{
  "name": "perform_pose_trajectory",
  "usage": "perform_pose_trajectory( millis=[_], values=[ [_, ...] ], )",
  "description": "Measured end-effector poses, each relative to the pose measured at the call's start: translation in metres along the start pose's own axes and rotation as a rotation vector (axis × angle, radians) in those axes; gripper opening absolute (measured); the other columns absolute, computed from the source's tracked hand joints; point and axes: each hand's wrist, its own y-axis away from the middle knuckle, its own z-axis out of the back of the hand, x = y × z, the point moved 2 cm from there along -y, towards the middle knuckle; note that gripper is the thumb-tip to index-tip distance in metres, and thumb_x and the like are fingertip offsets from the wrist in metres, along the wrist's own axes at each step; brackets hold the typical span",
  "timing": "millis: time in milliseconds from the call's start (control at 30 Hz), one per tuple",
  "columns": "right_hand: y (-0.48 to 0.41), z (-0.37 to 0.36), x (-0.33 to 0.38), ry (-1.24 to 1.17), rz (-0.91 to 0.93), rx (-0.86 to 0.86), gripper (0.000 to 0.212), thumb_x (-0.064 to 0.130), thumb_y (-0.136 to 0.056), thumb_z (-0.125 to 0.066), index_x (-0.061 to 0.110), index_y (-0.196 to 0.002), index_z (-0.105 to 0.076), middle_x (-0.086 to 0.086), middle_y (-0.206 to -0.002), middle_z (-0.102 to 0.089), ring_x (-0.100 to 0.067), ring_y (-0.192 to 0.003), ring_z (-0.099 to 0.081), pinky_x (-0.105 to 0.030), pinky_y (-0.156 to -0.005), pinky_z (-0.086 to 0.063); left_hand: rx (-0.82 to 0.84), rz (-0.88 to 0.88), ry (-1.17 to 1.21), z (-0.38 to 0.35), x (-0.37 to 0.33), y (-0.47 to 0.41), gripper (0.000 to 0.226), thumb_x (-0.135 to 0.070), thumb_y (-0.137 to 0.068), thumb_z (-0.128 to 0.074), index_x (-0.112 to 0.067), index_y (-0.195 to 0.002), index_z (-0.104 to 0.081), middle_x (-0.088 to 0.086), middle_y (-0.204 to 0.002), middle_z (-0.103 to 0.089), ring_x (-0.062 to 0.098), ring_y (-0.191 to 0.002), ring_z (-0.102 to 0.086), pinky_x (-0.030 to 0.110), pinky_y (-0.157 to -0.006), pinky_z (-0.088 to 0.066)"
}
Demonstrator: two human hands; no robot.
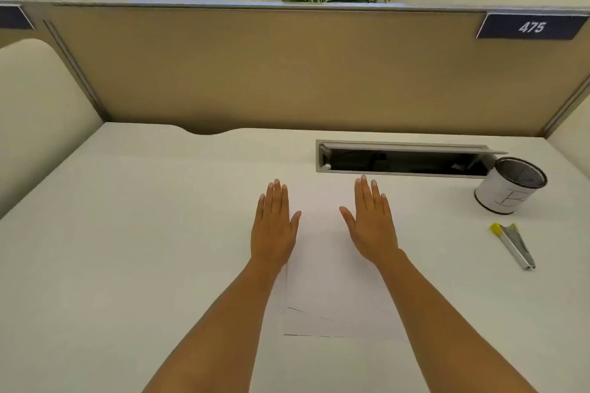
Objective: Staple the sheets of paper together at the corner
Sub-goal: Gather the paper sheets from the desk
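Holding both hands out flat, palms down, I have my left hand (274,226) and my right hand (372,226) wide open, fingers straight, holding nothing. They are over the top part of the sheets of paper (338,297), which lie on the white desk (127,233) (I cannot tell if they touch). The stapler (514,246) lies far off to my right, near a white cup (507,188).

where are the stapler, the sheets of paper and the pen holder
stapler (514,247): head view, middle of its metal body
sheets of paper (335,297): head view, bare area between the forearms
pen holder (501,193): head view, white outer wall below the mesh rim
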Motion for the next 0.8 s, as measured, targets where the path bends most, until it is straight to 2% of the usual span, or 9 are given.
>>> perform_pose_trajectory(
  millis=[133,333,533,667,733,800],
  values=[
    [0.01,-0.027,-0.008,-0.008,-0.018,0.092,0.069,0.05,-0.095,-0.02,0.017,-0.148,0.008,-0.002,-0.159,0.01,-0.02,-0.146,0.012,-0.033,-0.117,0.007,0.037,0.0,0.005,-0.023,0.01,0.01,0.063,-0.044,-0.096,-0.015,-0.013,-0.146,0.007,0.005,-0.158,0.01,0.017,-0.145,0.011,0.028,-0.116,0.009],
    [0.016,-0.05,-0.016,-0.04,-0.023,0.153,0.065,0.047,-0.097,-0.02,0.017,-0.148,0.007,0.0,-0.16,0.007,-0.017,-0.146,0.01,-0.032,-0.117,0.007,0.065,0.005,0.062,-0.044,0.016,0.015,0.06,-0.04,-0.097,-0.02,-0.014,-0.147,0.001,0.004,-0.159,0.004,0.015,-0.146,0.006,0.027,-0.117,0.007],
    [0.016,-0.051,-0.016,-0.026,-0.019,0.167,0.061,0.046,-0.097,-0.018,0.02,-0.149,0.002,0.001,-0.16,0.003,-0.016,-0.147,0.006,-0.033,-0.119,0.004,0.078,0.034,0.127,-0.045,0.017,0.017,0.057,-0.038,-0.097,-0.022,-0.016,-0.147,-0.005,0.002,-0.159,-0.002,0.013,-0.146,0.002,0.025,-0.117,0.005],
    [0.013,-0.044,-0.017,-0.096,-0.01,0.189,0.06,0.043,-0.098,-0.023,0.019,-0.149,-0.005,0.001,-0.16,-0.001,-0.016,-0.147,0.003,-0.033,-0.119,0.001,0.108,0.041,0.128,-0.041,0.016,0.015,0.056,-0.037,-0.098,-0.022,-0.016,-0.148,-0.007,0.002,-0.159,-0.003,0.013,-0.146,0.001,0.027,-0.119,0.003],
    [0.014,-0.035,-0.019,-0.188,-0.03,0.166,0.058,0.039,-0.098,-0.029,0.018,-0.149,-0.011,-0.001,-0.16,-0.008,-0.018,-0.147,-0.003,-0.033,-0.119,-0.004,0.089,0.087,0.118,-0.037,0.017,0.015,0.055,-0.035,-0.098,-0.023,-0.015,-0.147,-0.012,0.004,-0.159,-0.006,0.015,-0.146,-0.003,0.029,-0.12,0.0],
    [0.019,-0.023,-0.025,-0.292,-0.127,0.046,0.056,0.035,-0.097,-0.036,0.015,-0.147,-0.02,-0.005,-0.157,-0.019,-0.021,-0.146,-0.014,-0.034,-0.118,-0.013,0.028,0.186,0.145,-0.03,0.019,0.017,0.053,-0.032,-0.098,-0.027,-0.011,-0.146,-0.019,0.007,-0.158,-0.012,0.019,-0.146,-0.009,0.032,-0.12,-0.005]
  ],
)
